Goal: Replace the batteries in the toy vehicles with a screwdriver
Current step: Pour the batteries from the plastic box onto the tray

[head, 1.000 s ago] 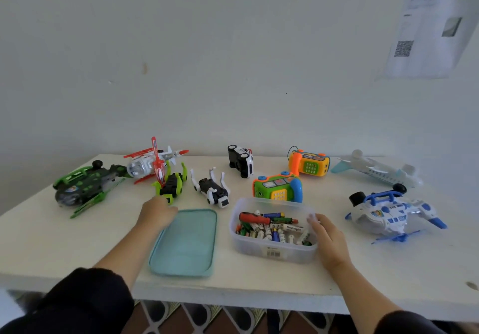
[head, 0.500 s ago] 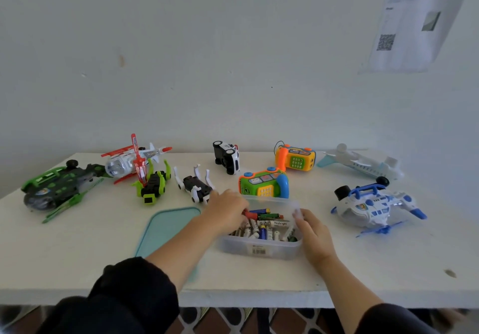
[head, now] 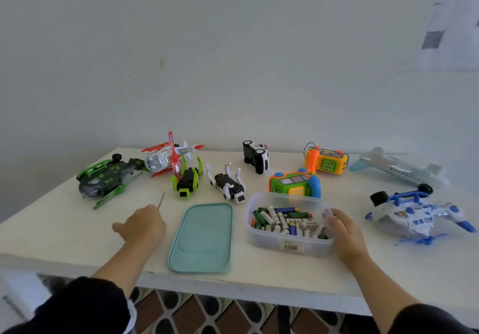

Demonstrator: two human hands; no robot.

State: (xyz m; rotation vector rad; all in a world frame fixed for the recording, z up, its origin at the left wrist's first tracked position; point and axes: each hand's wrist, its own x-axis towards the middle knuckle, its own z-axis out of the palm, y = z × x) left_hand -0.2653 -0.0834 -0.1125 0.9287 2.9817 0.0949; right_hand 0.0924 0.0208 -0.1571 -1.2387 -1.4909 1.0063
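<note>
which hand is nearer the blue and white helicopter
Right. The right hand grips the battery container's right side, just left of the blue and white helicopter; the left hand is far across, beyond the teal lid.

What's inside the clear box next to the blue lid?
The clear box holds a pile of loose batteries. The right hand grips its rim. Anything under the pile is hidden.

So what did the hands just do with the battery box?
The left hand reached into the battery box, took out the red screwdriver and carried it left, past the teal lid; it now grips it, shaft pointing up. The right hand kept holding the box. The toys stayed put.
</note>
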